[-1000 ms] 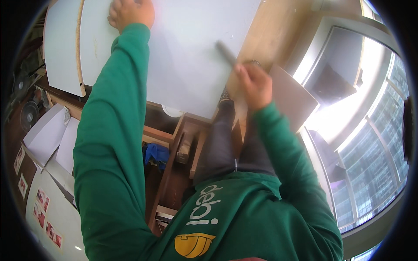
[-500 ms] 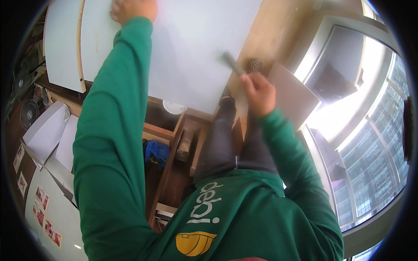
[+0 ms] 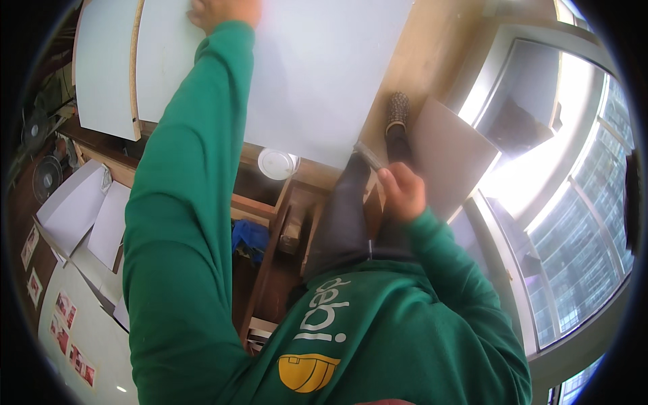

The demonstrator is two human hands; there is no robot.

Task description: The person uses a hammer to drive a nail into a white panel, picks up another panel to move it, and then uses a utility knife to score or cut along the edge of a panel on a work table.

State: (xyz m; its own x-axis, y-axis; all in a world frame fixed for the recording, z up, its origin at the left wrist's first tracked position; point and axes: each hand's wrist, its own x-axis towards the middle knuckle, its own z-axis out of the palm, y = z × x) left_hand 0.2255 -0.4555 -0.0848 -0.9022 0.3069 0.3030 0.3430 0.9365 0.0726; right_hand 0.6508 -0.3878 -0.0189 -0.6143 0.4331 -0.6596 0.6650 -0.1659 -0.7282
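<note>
At the top of the view my left hand (image 3: 226,11) rests on a large white panel (image 3: 317,74), partly cut off by the picture's edge. Its visible fingers are apart, bent down against the panel, with nothing seen in them. My right hand (image 3: 403,192) is closed round a slim grey bar-like tool (image 3: 368,156); its exact kind I cannot make out. The tool points up and left, its tip by the panel's lower right corner, over my leg. Whether the tip touches the panel I cannot tell.
Left of the panel lies a narrower white board (image 3: 104,67) with a raw chipboard edge. Below are an open wooden frame (image 3: 260,209), a white round lid (image 3: 277,164) and a blue cloth (image 3: 247,237). A board (image 3: 449,155) leans at right, near the windows. Fans (image 3: 47,179) stand far left.
My right hand has drawn the tool down toward me, from over the panel to its corner. My left hand stays on the panel; the whole view has shifted slightly.
</note>
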